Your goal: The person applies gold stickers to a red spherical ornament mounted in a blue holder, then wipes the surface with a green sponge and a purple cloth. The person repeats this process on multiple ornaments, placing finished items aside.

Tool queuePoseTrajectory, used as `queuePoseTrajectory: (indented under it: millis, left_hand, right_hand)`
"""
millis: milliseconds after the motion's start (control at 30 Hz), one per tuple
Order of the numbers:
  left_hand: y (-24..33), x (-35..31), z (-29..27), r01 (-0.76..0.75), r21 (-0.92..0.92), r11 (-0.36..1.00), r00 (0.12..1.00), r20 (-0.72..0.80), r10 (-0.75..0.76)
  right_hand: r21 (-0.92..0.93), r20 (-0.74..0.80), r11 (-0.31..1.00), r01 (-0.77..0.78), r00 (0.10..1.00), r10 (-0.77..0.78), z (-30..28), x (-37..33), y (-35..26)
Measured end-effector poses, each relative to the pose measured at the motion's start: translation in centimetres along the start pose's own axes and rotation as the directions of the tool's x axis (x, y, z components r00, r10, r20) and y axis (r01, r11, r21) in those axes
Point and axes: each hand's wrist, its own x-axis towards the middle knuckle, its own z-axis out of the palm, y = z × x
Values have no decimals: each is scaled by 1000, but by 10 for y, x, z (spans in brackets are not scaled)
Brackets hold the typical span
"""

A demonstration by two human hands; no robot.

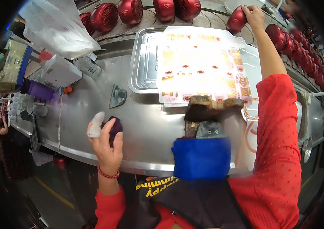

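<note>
My right hand point(255, 17) reaches far forward at the upper right, its fingers closed on the end of a glossy red rounded bottle point(236, 20) on the conveyor. My left hand point(107, 147) is over the metal table with its fingers curled around a wadded dark purple cloth point(115, 128). A white cover sits on one finger of that hand. Between my arms lie sheets of gold-and-red decals point(202, 65), partly on a metal tray point(143, 68). Nearer me stands a worn wooden rest point(211, 105), with a blue cloth point(202, 158) draped in front.
More red bottles point(105, 17) stand along the conveyor, with further rows point(295, 45) at the right. A flat dark scraper point(118, 96) lies left of the tray. A clear cup point(89, 67), a white box point(61, 71) and a plastic bag point(57, 26) occupy the left side.
</note>
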Motion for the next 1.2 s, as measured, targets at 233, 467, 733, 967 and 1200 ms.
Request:
queuePoseTrajectory:
  millis: [233, 467, 733, 967, 1200]
  left_hand:
    - [86, 59, 35, -243, -485, 840, 968, -171, 182]
    - [221, 74, 66, -379, -550, 744, 908, -376, 184]
    - [142, 5, 76, 520, -824, -225, 832, 549, -87]
    - [130, 12, 93, 559, -800, -218, 806, 586, -83]
    - [129, 6, 91, 557, -812, -174, 814, 575, -78]
  right_hand:
    - [192, -191, 920, 342, 932, -307, -223, -76, -155]
    - [749, 221, 662, 24, 933, -284, -319, -197, -242]
    - [354, 589, 889, -292, 808, 31, -252, -234, -146]
    - [40, 630, 820, -571, 652, 423, -154, -231, -86]
    - [205, 768, 723, -660, 566, 300, -120, -235, -101]
